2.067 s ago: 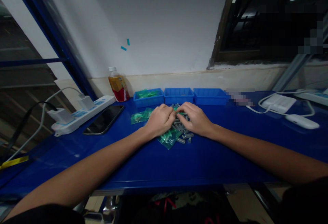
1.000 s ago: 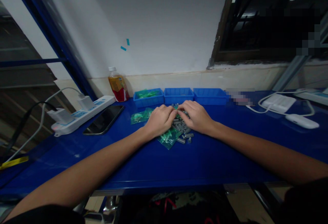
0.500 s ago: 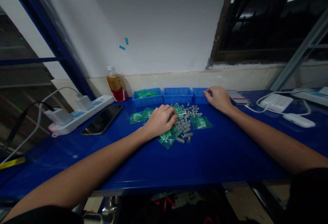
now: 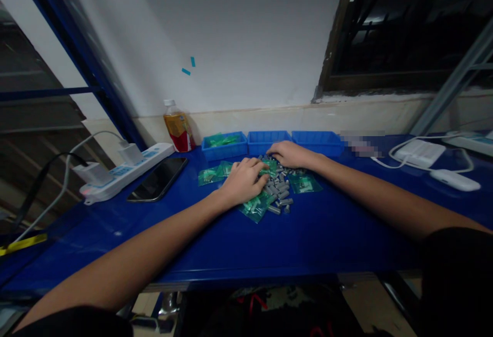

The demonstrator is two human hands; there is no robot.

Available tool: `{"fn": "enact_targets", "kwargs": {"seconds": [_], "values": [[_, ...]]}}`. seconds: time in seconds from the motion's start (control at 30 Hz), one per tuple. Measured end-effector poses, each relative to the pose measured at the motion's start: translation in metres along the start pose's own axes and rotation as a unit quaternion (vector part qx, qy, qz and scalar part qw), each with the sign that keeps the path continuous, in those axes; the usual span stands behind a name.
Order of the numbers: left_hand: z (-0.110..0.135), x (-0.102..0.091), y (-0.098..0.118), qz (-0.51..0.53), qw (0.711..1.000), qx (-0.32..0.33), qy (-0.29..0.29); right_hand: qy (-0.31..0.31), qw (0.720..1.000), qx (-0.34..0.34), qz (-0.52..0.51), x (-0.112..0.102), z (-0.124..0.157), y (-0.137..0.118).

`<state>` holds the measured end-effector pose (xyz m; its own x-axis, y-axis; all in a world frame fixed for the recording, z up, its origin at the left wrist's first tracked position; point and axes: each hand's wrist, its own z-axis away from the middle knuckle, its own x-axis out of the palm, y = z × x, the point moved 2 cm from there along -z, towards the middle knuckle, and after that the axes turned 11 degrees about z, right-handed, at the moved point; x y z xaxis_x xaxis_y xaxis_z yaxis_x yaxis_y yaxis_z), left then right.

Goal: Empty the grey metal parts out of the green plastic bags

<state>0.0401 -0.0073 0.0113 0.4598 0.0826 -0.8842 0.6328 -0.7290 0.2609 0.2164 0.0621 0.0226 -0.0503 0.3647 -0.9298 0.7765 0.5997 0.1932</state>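
My left hand (image 4: pixel 245 181) lies over the left side of a pile of small parts, its fingers loosely bent and its thumb apart. Under and around it are green-tinted clear plastic bags (image 4: pixel 257 210), some with small pieces inside. Beside the thumb lie grey metal cylinders (image 4: pixel 278 190), loosely heaped. At the back of the heap my right hand (image 4: pixel 291 155) reaches down with bent fingers onto the small metal pieces; its fingertips are partly hidden, so whether it pinches one I cannot tell. Another green bag (image 4: pixel 306 183) lies just below the right wrist.
Three blue bins stand along the wall: the left bin (image 4: pixel 225 151) holds green bags, then a middle bin (image 4: pixel 268 148) and a right bin (image 4: pixel 321 147). To the left are a drink bottle (image 4: pixel 179 129), a phone (image 4: pixel 157 179) and a power strip (image 4: pixel 127 172); white chargers (image 4: pixel 419 153) lie right.
My right hand has moved left and slightly down, from the right bin's edge to the back of the metal parts. My left hand stays on the bags; its fingers have spread slightly.
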Motion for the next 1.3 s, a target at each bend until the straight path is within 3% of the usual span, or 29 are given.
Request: {"fn": "enact_targets", "kwargs": {"seconds": [0.23, 0.47, 0.57, 0.7, 0.9, 1.1, 1.3], "values": [[0.001, -0.001, 0.002, 0.009, 1.0, -0.01, -0.01, 0.011, 0.999, 0.027, -0.027, 0.007, 0.0, 0.002], [0.0, 0.0, 0.0, 0.006, 1.0, -0.017, -0.014, -0.084, 0.98, 0.135, -0.117, 0.005, 0.018, 0.014], [0.0, 0.0, 0.0, 0.007, 1.0, -0.016, -0.013, -0.096, 0.97, 0.172, -0.139, 0.004, 0.025, 0.014], [0.0, 0.001, -0.001, 0.009, 1.0, -0.016, -0.013, -0.044, 0.975, 0.177, -0.126, 0.002, 0.026, 0.007], [0.001, 0.001, -0.002, 0.008, 1.0, -0.01, -0.001, 0.127, 0.98, 0.114, -0.107, -0.015, 0.035, -0.007], [0.0, -0.001, -0.001, 0.016, 0.999, 0.013, 0.026, 0.139, 0.959, 0.111, -0.222, -0.026, 0.048, -0.036], [0.0, -0.004, 0.001, 0.016, 0.997, 0.043, 0.061, 0.116, 0.907, 0.136, -0.381, -0.024, 0.042, -0.068]]}}
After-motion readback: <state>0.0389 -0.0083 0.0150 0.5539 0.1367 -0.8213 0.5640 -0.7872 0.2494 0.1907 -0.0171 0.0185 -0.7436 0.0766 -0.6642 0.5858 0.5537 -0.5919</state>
